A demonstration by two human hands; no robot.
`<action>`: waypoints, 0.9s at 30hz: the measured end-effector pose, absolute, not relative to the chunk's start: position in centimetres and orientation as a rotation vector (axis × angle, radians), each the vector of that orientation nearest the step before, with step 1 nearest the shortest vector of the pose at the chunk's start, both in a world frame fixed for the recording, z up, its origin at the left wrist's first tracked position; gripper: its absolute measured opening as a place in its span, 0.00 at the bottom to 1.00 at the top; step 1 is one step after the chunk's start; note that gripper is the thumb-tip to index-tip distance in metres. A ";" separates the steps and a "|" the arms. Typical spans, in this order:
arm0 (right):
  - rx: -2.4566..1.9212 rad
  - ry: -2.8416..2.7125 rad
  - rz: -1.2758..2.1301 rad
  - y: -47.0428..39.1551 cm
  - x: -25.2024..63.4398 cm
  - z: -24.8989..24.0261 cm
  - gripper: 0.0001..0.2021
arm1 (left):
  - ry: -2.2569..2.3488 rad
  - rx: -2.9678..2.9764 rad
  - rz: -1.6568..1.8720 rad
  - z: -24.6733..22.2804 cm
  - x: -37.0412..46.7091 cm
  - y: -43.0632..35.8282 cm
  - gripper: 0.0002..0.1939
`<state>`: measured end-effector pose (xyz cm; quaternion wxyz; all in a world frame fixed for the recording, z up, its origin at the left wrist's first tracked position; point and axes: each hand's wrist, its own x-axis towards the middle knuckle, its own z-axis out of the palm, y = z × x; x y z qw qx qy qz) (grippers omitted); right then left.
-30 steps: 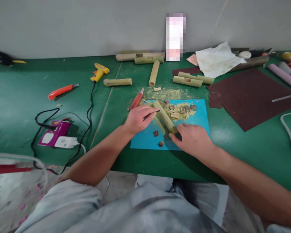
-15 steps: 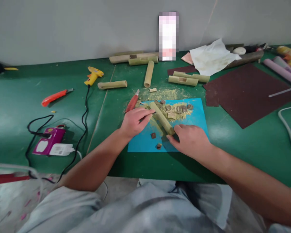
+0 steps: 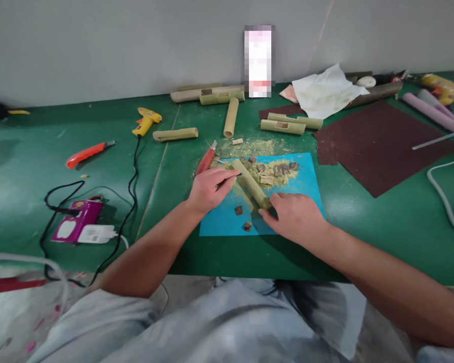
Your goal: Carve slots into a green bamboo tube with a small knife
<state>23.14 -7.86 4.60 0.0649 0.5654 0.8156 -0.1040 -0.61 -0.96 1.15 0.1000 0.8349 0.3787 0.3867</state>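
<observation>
My right hand [image 3: 297,212] is closed around the near end of a pale green bamboo tube [image 3: 250,184], which slants away from it over a blue sheet [image 3: 212,222]. My left hand [image 3: 214,189] pinches a small dark piece at its fingertips, right beside the tube's far part; most of this piece is hidden. Just beyond that hand lies a red-handled knife [image 3: 207,159]. Wood shavings [image 3: 276,174] and several small brown squares are heaped past the tube. Two more brown scraps [image 3: 238,210] rest on the sheet nearer to me.
Several bamboo tubes [image 3: 230,117] lie toward the wall. A yellow glue gun [image 3: 148,121], an orange cutter [image 3: 89,153] and a purple power strip [image 3: 76,219] with black cords occupy the left. On the right are a brown sandpaper sheet [image 3: 382,146] and a white paper [image 3: 325,91]. A phone [image 3: 258,63] leans upright.
The view has shifted slightly. Both hands keep almost the same place on and beside the bamboo tube, with no grip taken or let go.
</observation>
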 end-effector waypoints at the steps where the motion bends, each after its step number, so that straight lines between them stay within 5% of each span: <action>1: 1.708 2.471 -0.306 -7.9 23.1 4.6 0.18 | 1.121 2.460 1.143 1.1 -0.6 -0.9 0.12; 27: 1.713 2.473 -0.291 -7.9 23.0 4.6 0.17 | 1.074 2.509 1.117 1.0 -0.5 -0.8 0.11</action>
